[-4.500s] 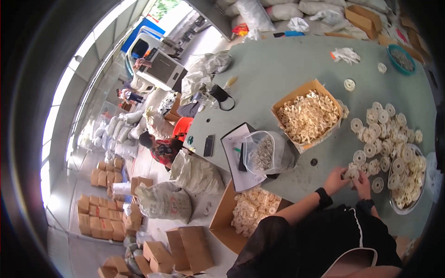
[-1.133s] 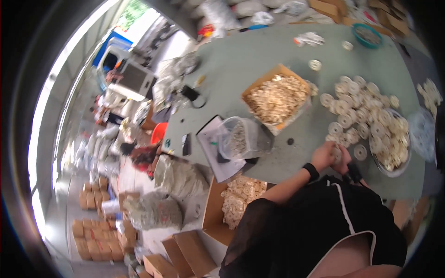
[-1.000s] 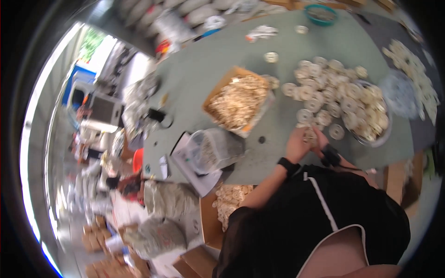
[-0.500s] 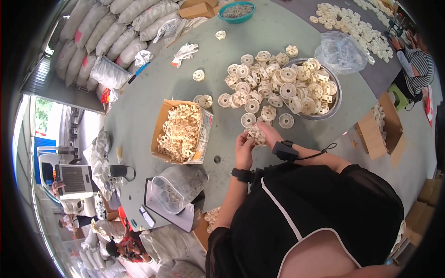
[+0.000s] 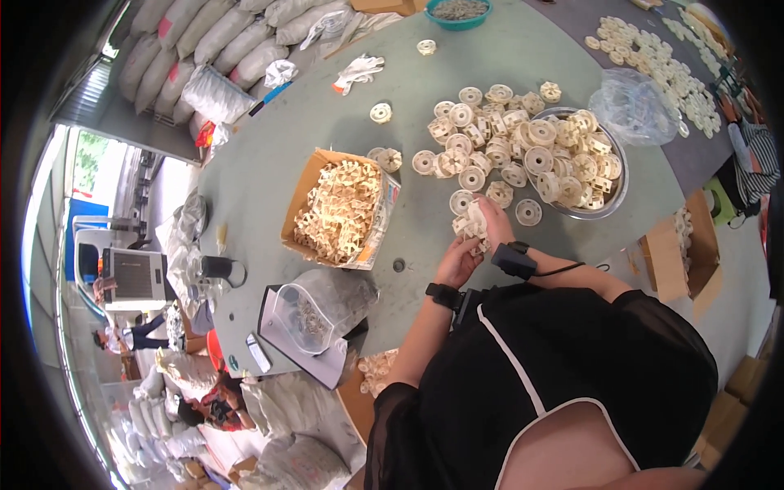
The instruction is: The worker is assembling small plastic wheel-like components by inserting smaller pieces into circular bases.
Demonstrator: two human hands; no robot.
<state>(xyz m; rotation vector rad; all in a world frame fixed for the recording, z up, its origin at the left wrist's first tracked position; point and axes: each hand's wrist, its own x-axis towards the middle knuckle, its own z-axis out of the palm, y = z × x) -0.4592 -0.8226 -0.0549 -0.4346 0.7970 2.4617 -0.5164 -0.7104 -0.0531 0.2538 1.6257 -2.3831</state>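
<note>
Near the table edge in front of my body, both hands are closed around cream plastic pieces. My right hand point(image 5: 495, 222) grips a round slotted plastic part point(image 5: 469, 220) from its right side. Just below and to the left, my left hand point(image 5: 462, 261) pinches at the lower side of these pieces; whether it holds a separate piece I cannot tell. Right beyond them lies a loose heap of cream plastic wheels point(image 5: 471, 178). A metal bowl point(image 5: 624, 181) piled with more wheels stands to the right of the heap.
Left of my hands are a cardboard box point(image 5: 296, 214) of small cream pieces and a clear plastic tub point(image 5: 304, 325) on its side. A crumpled plastic bag point(image 5: 633, 106), a glove point(image 5: 359, 73) and a teal basin point(image 5: 457, 23) lie farther off. Another person point(image 5: 751, 155) works at far right.
The whole view has shifted, so the table's things sit farther right in the picture. My fingers have changed their hold, and more of the cream plastic part shows between my hands.
</note>
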